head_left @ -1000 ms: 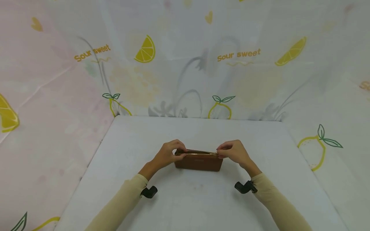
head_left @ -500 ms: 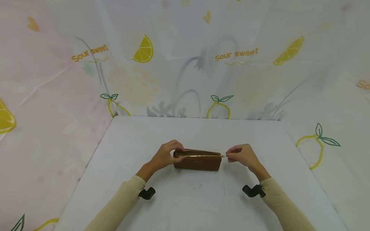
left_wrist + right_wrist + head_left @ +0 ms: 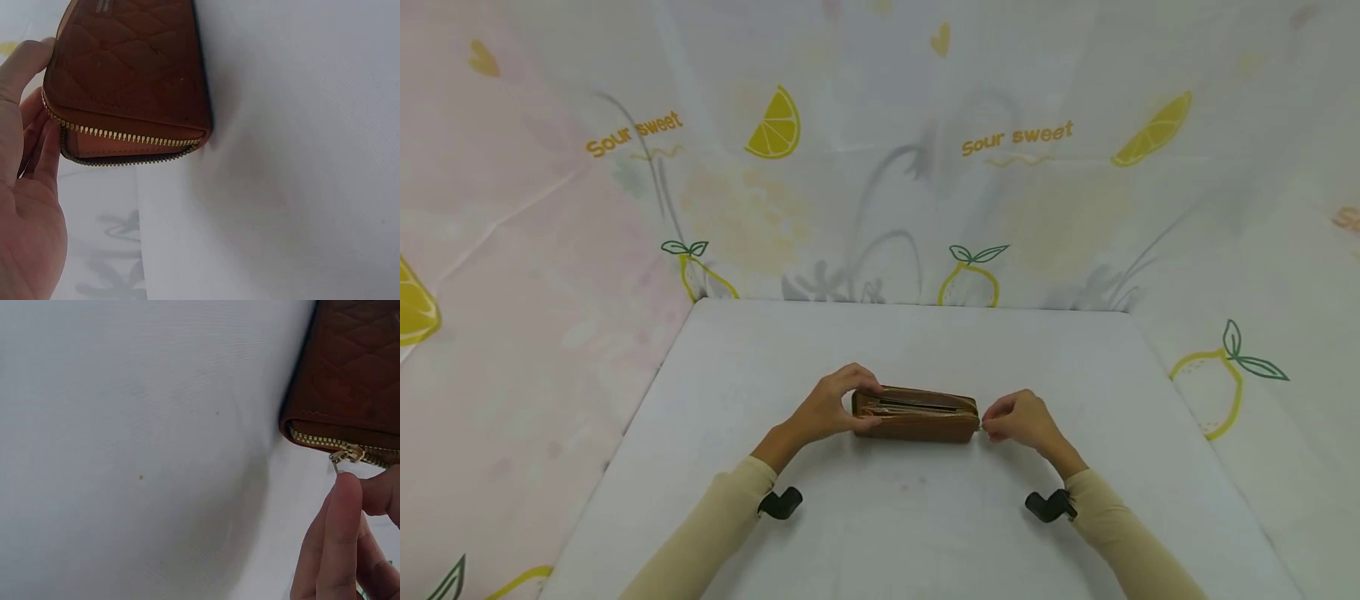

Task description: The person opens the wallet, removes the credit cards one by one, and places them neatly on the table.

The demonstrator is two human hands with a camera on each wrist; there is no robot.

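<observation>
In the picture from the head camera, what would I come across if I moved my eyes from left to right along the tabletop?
Left sleeve → left hand → open brown wallet → right hand → right sleeve.

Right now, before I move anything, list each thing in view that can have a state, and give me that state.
Brown wallet: standing on the white table, mouth open along the top
Zipper: undone, its rows of teeth apart at the wallet's left end
Zipper pull: at the wallet's right end, pinched
Left grip: holding the wallet's left end
Right grip: pinching the zipper pull
</observation>
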